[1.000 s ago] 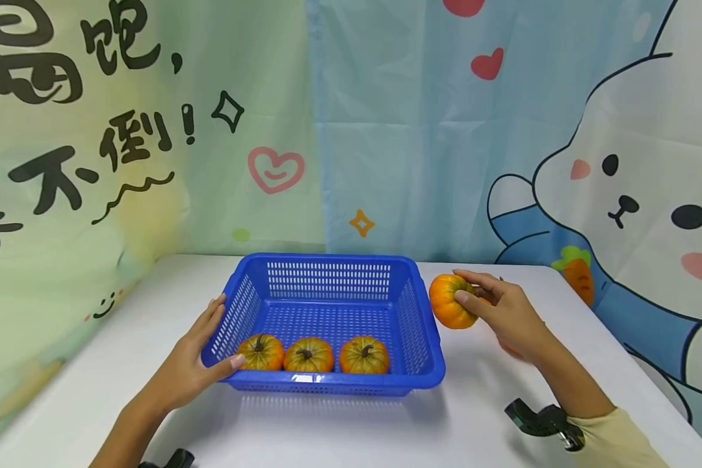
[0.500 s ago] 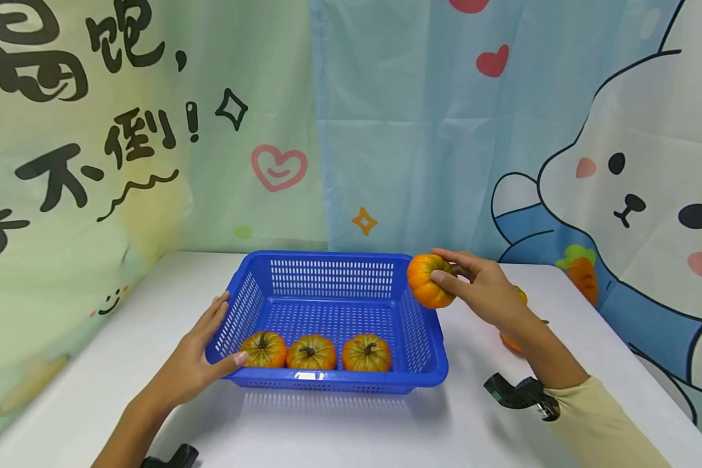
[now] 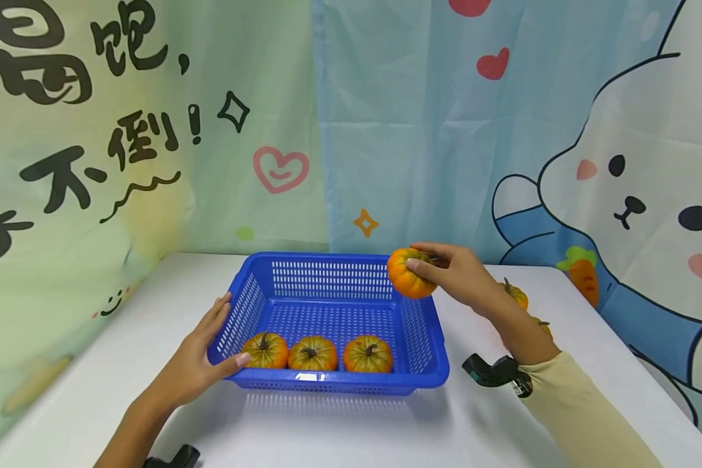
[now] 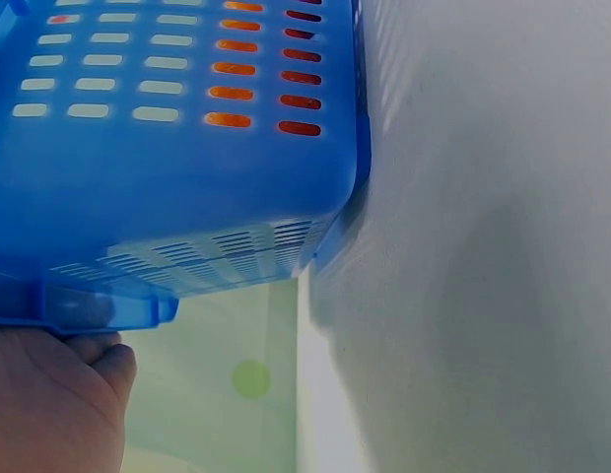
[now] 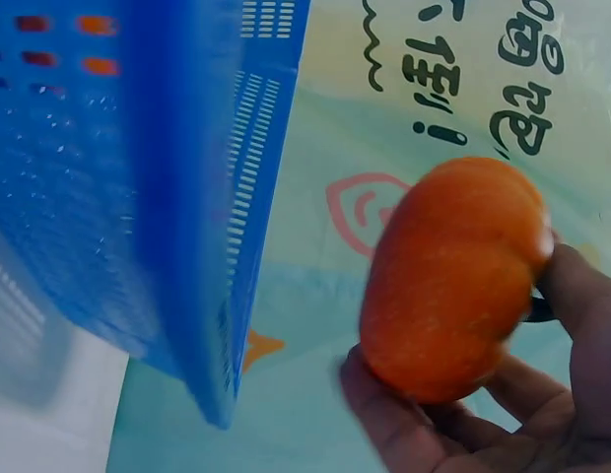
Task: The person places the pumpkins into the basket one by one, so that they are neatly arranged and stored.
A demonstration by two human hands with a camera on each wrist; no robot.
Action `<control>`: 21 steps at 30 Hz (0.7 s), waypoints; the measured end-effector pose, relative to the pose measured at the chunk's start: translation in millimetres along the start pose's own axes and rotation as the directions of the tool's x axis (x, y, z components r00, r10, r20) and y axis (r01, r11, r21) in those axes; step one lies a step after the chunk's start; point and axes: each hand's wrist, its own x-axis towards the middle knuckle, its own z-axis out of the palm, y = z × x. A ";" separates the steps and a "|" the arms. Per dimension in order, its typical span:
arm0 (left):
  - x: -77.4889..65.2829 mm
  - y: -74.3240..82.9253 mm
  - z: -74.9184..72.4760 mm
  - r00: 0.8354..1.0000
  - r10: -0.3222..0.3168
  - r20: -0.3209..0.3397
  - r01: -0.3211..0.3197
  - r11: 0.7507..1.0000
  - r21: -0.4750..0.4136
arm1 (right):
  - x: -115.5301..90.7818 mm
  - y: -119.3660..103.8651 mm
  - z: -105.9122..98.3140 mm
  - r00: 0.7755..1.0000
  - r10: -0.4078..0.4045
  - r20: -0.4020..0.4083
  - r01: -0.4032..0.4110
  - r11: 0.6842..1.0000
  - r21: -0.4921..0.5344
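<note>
Person's left grip (image 3: 192, 361) holds the blue basket (image 3: 351, 382), seemingly steadying it; right grip (image 3: 457, 273) pinches an orange pumpkin (image 3: 406, 275) near its far-right corner.

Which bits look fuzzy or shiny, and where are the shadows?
Head view: a small white shine on the front rim of the basket, soft shadow on the table; left wrist view: big blurry-edged shadow on the table; right wrist view: basket's nearest edge fuzzy, pumpkin clearer.

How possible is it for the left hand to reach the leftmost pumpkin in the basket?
Probably yes: the left hand holds the basket at its left side, close to the leftmost pumpkin, and nothing covers that pumpkin from above.
</note>
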 end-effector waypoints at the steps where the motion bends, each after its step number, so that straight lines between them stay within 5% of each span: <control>1: 0.0 0.0 0.0 1.000 0.000 0.000 0.000 1.000 0.000 | 2.3 -0.6 1.1 1.000 -0.005 0.020 0.005 1.000 0.003; 7: 0.2 -0.2 0.4 1.000 0.012 -0.005 -0.012 1.000 -0.002 | 13.0 -3.8 9.7 0.995 -0.037 0.097 0.039 0.999 -0.011; 21: 0.1 0.1 0.6 1.000 0.006 -0.004 -0.006 1.000 0.002 | 31.9 -16.8 21.9 0.991 -0.101 0.093 0.099 0.995 0.016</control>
